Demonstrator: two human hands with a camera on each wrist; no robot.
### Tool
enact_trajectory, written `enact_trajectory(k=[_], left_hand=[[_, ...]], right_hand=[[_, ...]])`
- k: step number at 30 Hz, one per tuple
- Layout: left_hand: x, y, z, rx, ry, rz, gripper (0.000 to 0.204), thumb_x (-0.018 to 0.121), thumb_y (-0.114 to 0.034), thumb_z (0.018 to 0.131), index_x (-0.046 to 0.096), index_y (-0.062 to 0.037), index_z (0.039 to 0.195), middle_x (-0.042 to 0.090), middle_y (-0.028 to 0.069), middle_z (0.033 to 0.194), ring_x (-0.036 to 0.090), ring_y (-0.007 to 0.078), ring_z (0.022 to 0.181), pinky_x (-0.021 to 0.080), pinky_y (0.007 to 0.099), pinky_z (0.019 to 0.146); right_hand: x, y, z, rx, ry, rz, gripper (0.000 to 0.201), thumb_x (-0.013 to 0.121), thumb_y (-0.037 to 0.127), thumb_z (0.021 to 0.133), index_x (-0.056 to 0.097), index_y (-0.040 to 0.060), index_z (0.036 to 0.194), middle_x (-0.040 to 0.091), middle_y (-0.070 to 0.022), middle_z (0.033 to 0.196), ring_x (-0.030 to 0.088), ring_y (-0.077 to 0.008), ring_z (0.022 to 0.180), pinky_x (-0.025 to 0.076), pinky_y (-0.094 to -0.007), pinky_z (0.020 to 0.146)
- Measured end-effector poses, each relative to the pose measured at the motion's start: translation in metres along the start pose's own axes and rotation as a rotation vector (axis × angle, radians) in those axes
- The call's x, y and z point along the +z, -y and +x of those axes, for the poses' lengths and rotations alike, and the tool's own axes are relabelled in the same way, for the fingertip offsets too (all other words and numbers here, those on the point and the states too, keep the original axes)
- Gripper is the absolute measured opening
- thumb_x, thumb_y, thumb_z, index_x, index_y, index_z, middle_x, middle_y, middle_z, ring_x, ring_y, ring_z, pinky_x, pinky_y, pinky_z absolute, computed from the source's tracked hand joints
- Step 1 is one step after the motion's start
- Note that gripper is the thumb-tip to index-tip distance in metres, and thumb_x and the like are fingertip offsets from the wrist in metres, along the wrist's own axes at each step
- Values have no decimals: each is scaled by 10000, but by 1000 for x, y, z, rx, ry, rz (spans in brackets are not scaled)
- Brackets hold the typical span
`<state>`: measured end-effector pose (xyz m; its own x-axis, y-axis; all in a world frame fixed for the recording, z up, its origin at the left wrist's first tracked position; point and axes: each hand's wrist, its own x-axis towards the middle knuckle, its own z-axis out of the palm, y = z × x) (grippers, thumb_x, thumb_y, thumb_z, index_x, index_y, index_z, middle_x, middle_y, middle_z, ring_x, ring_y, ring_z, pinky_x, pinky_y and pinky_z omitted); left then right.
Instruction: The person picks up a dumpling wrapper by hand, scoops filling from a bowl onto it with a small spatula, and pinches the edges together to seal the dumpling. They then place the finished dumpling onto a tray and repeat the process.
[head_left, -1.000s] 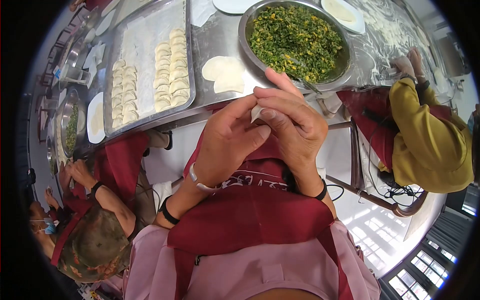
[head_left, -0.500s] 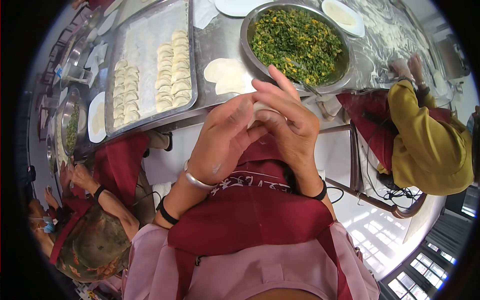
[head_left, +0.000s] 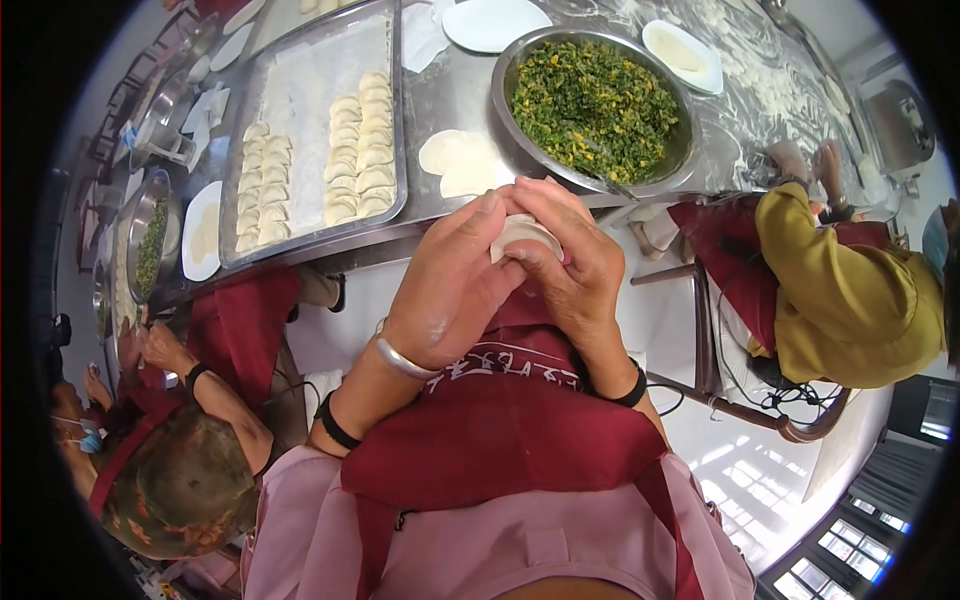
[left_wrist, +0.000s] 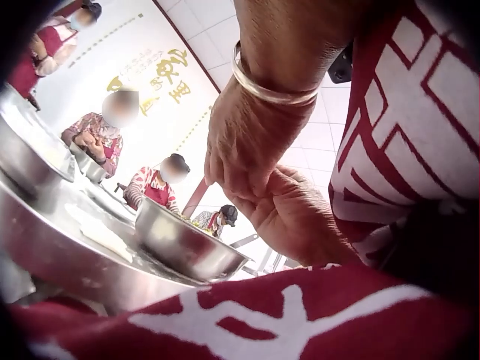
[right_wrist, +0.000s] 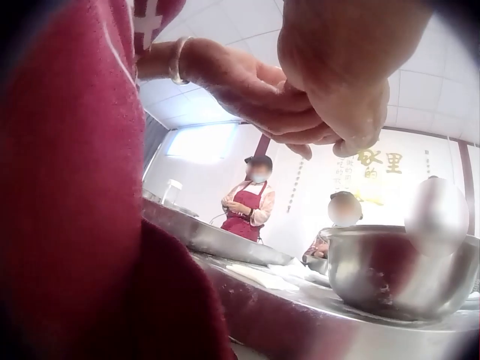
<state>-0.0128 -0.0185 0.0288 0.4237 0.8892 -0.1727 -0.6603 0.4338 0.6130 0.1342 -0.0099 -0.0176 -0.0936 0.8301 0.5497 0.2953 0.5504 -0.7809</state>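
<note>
Both of my hands meet in front of my chest, just short of the steel table's near edge [head_left: 400, 235]. Between them sits a white dumpling [head_left: 522, 235], its curved top edge showing. My left hand [head_left: 455, 280] curls round it from the left and my right hand [head_left: 570, 260] pinches it from the right. A silver bangle [head_left: 400, 358] rings my left wrist. From below, the left wrist view shows my left hand [left_wrist: 247, 142] pressed against the right hand [left_wrist: 296, 217]; the right wrist view shows the right hand's fingers [right_wrist: 337, 82] curled, with the dumpling hidden.
A steel bowl of chopped green filling [head_left: 595, 100] stands just beyond my hands, round wrappers [head_left: 460, 160] beside it. A steel tray [head_left: 300, 90] holds rows of folded dumplings [head_left: 365, 160]. People in red aprons sit at left [head_left: 180, 470] and a person in yellow at right [head_left: 850, 290].
My hands have closed tighter round the dumpling; the right hand's fingers, spread before, now curl over it. More of the dumpling's folded edge shows on top.
</note>
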Motion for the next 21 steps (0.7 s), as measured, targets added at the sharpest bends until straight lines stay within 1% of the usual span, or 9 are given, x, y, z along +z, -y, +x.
enact_trajectory(k=[2,5,8,11,14,17,20,21], left_hand=[[1,2,2,8,-4,-17,364,399,-292,1067,505,-22,1288,576,62,1195,562,139,1091,461,320,959],[6,-1,3,1,-18,-4,365,394,-291,1069,487,-30,1307,567,62,1212,552,137,1108,456,321,968],[-1,-1,7,11,-11,11,503,338,-304,1071,391,60,1414,506,130,1347,503,196,1222,394,374,1070],[3,-10,13,-28,-71,-21,368,388,-290,1070,496,-7,1279,580,71,1178,570,136,1075,471,318,947],[-3,-11,21,-40,-98,-48,339,405,-280,1066,530,0,1211,587,67,1136,584,138,1022,480,318,928],[-10,-3,30,-21,-146,-79,293,431,-261,1058,551,-12,1158,590,54,1082,586,137,976,481,317,916],[-25,-14,28,172,73,1033,416,441,-238,1051,465,39,1362,550,101,1293,561,189,1112,458,365,989],[-21,-17,28,100,-5,683,354,468,-203,1035,493,34,1297,571,86,1205,575,175,1050,478,348,945]], right_hand=[[1,-1,1,-30,-45,-22,403,763,132,767,687,46,1153,714,-117,1065,630,-307,1141,479,-418,992],[3,-6,1,-23,-46,13,410,765,123,764,685,40,1157,705,-135,1103,627,-311,1150,476,-406,1000],[10,-8,2,55,-96,82,420,767,93,757,682,35,1163,693,-158,1139,622,-316,1161,479,-398,992],[14,-6,10,108,-125,105,434,767,52,743,680,32,1168,682,-174,1166,619,-321,1169,483,-388,978],[14,-11,15,97,-97,56,415,760,15,734,687,23,1143,693,-168,1135,619,-322,1169,493,-381,955],[14,-17,19,133,-97,65,375,749,-3,735,696,13,1107,699,-165,1113,617,-323,1175,501,-374,942],[16,-17,25,148,-85,34,322,735,-9,749,703,4,1069,707,-158,1088,617,-319,1179,506,-368,931],[17,-16,28,167,-66,34,351,733,-7,752,691,2,1101,687,-178,1126,605,-326,1195,499,-372,942]])
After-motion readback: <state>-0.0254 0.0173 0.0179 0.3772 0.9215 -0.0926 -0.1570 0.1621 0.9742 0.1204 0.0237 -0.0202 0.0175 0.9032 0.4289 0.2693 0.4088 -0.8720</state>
